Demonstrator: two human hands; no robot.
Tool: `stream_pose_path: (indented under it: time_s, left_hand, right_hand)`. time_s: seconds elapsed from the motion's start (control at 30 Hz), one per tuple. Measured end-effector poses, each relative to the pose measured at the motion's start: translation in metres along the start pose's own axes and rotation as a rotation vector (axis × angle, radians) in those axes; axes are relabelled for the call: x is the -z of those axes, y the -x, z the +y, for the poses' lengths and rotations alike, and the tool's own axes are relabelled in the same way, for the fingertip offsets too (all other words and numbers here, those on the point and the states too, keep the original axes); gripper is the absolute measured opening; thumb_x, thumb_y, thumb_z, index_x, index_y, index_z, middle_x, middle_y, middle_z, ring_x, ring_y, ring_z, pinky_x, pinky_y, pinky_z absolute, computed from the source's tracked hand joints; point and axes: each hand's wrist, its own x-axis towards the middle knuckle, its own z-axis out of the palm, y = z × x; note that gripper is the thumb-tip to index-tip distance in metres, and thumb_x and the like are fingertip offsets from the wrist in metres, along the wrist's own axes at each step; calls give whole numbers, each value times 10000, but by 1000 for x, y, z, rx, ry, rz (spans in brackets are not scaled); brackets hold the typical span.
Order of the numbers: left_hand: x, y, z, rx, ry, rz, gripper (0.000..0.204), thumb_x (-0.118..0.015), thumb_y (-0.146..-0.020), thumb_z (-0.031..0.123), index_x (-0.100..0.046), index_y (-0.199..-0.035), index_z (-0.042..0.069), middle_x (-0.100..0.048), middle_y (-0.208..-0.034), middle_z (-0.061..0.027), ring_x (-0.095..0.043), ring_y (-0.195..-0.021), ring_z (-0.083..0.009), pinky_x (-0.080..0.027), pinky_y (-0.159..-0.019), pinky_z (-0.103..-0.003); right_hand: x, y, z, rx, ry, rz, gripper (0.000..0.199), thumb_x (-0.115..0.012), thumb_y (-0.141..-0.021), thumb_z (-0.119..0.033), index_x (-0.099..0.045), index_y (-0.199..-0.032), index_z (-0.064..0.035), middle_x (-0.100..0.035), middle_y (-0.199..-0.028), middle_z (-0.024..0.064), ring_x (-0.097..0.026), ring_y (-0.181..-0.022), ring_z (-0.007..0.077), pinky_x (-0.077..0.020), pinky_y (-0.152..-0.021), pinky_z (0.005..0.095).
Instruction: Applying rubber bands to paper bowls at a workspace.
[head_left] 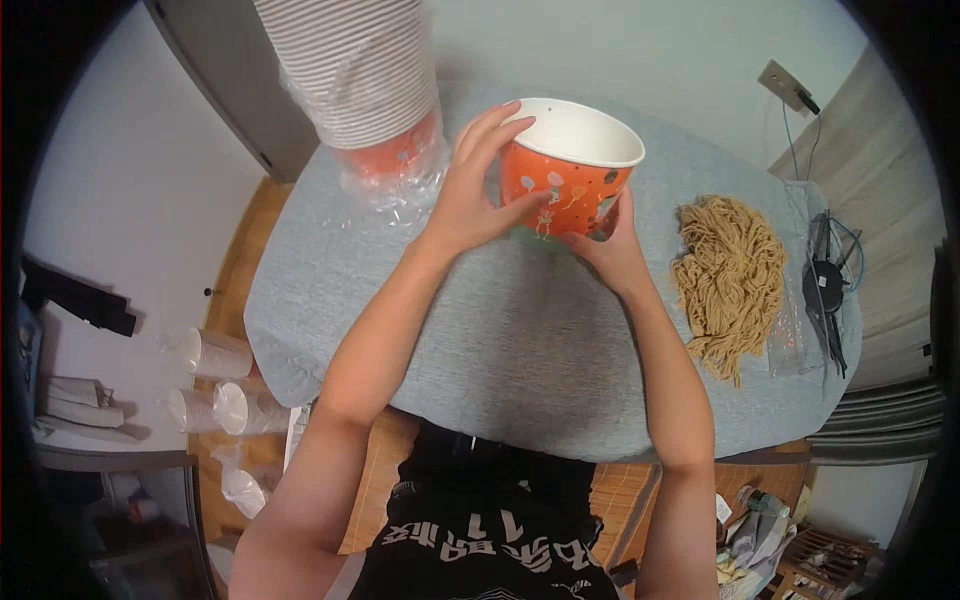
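Observation:
An orange paper bucket (pixel 580 185) with a white inside and printed figures is held up over the cloth-covered table. My left hand (pixel 482 190) wraps its left side, fingers at the rim and thumb across the front. Low on its right side, my right hand (pixel 612 240) grips near the base. Some green shows just under the bucket, too hidden to make out. To the left stands a tall stack of paper buckets (pixel 355 80) in clear plastic wrap, the lowest one showing orange.
A heap of tan yarn (pixel 732 285) lies on the right of the grey-blue tablecloth (pixel 520 360). Beyond it are a black device with cables (pixel 825 285) and a clear plastic bag (pixel 788 335). Several wrapped stacks of white cups (pixel 230 405) lie on the floor at left.

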Motion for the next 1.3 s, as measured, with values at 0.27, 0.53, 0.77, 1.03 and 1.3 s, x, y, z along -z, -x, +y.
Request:
stream_pose_path:
  time_s: [0.27,0.53,0.77,1.03,1.3]
  left_hand:
    - [-4,10,6,9,12,14,423,-833,-780,111,-673,-1171,94,-615,-1366,-100,-500,-1350,-311,-398,-1124,-442]
    - [-2,10,4,100,42,8,229,-835,-785,125,-705,-966,73,-699,-996,-44,-621,-1029,-228,-481,-926,-351]
    - [-3,12,8,285,159,-11,209,-832,-786,130,-718,-953,79,-702,-936,-49,-647,-974,-202,-508,-871,-338]
    - [2,8,16,352,191,-64,198,-786,-809,90,-737,-1000,73,-672,-899,-51,-636,-932,-156,-505,-858,-319]
    - [13,9,2,215,162,-230,154,-784,-797,78,-749,-946,58,-662,-870,-52,-618,-868,-188,-496,-806,-330]
  right_hand:
    - [-20,3,-6,68,99,129,1211,-940,-663,-184,-154,-1571,-24,-377,-1526,175,-438,-1390,303,-434,-1117,441]
    - [-23,6,-6,162,368,230,1278,-976,-600,-285,-174,-1555,-5,-361,-1504,221,-375,-1404,380,-366,-1147,488]
    - [-23,9,-7,218,491,254,1279,-978,-594,-286,-177,-1552,-6,-359,-1502,231,-375,-1395,403,-356,-1141,508]
    - [-22,11,-10,219,555,270,1273,-978,-578,-260,-192,-1551,-20,-369,-1504,221,-375,-1396,403,-329,-1156,507]
    - [-19,9,-8,257,535,231,1283,-985,-566,-257,-201,-1556,-33,-391,-1499,211,-374,-1406,392,-353,-1147,496]
